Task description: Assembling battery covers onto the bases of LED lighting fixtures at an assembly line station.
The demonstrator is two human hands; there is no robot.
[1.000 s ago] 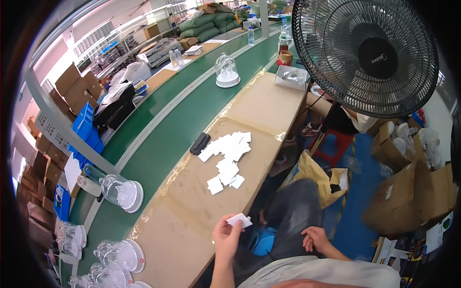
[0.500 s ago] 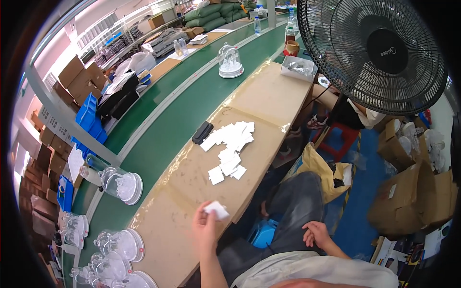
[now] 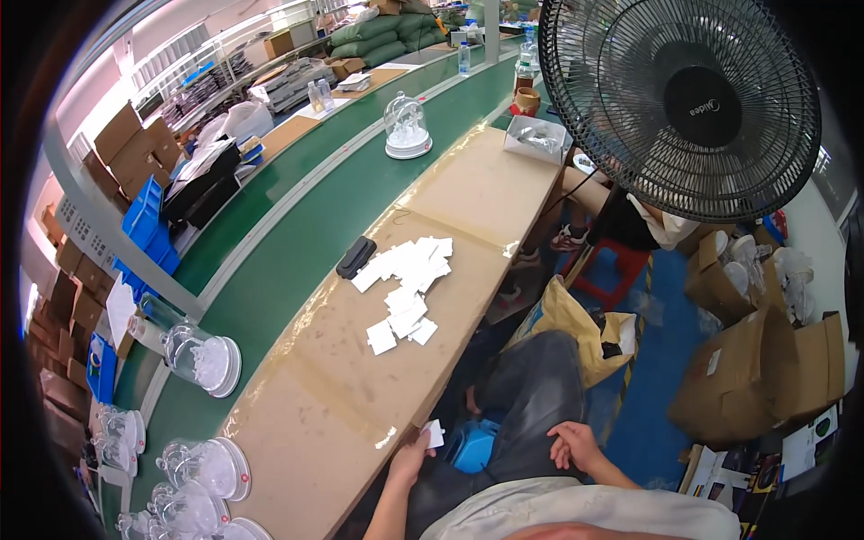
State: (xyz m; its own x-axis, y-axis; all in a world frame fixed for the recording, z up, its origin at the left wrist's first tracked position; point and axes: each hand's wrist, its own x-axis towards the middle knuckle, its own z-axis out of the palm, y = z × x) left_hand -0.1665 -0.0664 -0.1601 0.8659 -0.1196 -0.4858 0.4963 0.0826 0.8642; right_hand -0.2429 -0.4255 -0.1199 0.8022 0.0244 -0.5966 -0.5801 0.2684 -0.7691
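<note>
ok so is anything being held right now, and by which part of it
The left hand holds a flat white piece by its left side, the rest sticking out rightward. No held thing shows in the right hand.

left fingers [image 3: 423, 441] pinching white card [image 3: 436, 434], black fan [image 3: 702, 106]

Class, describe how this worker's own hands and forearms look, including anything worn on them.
The left hand and right hand are ungloved. The left forearm and right forearm are bare where they show, with no watch or band visible. A pale off-white cloth top covers the torso; where its sleeves end is hard to tell.
</note>
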